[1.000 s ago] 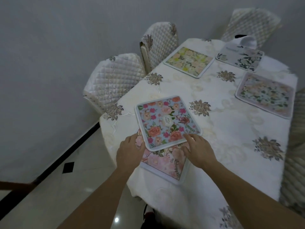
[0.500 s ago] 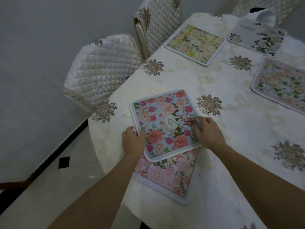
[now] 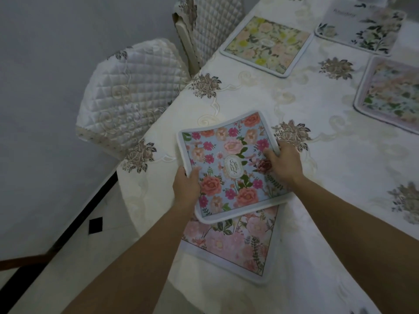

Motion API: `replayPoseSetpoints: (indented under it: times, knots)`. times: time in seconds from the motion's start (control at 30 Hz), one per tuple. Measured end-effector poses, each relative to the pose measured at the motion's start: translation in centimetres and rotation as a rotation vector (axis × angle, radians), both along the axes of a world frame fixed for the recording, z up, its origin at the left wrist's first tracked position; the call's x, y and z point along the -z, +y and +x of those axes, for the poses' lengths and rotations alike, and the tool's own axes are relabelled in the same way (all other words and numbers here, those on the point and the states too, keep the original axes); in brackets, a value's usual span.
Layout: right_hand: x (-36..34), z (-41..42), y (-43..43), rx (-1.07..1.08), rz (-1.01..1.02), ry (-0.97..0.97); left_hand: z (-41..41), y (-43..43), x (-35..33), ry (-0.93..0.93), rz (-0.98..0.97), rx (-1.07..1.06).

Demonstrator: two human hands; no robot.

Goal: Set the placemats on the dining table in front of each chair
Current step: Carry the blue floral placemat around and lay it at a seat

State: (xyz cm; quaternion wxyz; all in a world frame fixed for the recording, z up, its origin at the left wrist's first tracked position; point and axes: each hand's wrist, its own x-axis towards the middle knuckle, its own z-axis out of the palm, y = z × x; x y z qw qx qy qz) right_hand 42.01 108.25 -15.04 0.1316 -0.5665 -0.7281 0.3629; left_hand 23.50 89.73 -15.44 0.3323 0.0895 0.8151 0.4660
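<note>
A blue floral placemat (image 3: 229,164) is held by both hands, bowed upward a little above the table. My left hand (image 3: 187,188) grips its left edge, thumb on top. My right hand (image 3: 284,164) grips its right edge. Under its near end lies a pink floral placemat (image 3: 235,245) flat at the table's near corner. A yellow-green placemat (image 3: 266,45) lies in front of the far quilted chair (image 3: 210,21). A grey-white placemat (image 3: 362,28) and a pale pink placemat (image 3: 392,91) lie further right.
The dining table (image 3: 335,168) wears a cream embroidered cloth. A near quilted chair (image 3: 129,96) stands at the left side, beside the blue mat. A grey wall runs close behind the chairs, and the tiled floor (image 3: 56,264) shows at lower left.
Both hands closed on the blue placemat's side edges and lifted it, so it now bows upward. The pink mat beneath stayed flat. The view moved closer.
</note>
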Motion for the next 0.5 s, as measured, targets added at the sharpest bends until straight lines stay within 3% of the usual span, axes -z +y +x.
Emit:
replayPoseSetpoints:
  times: [0.27, 0.5]
  knots:
    - [-3.5, 3.1, -0.9, 0.003, 0.031, 0.089, 0.5, 0.8, -3.1, -0.022, 0.046, 0.086]
    - [-7.8, 9.2, -3.8, 0.172, 0.042, 0.099, 2.8, 1.8, -7.4, 0.134, 0.082, 0.287]
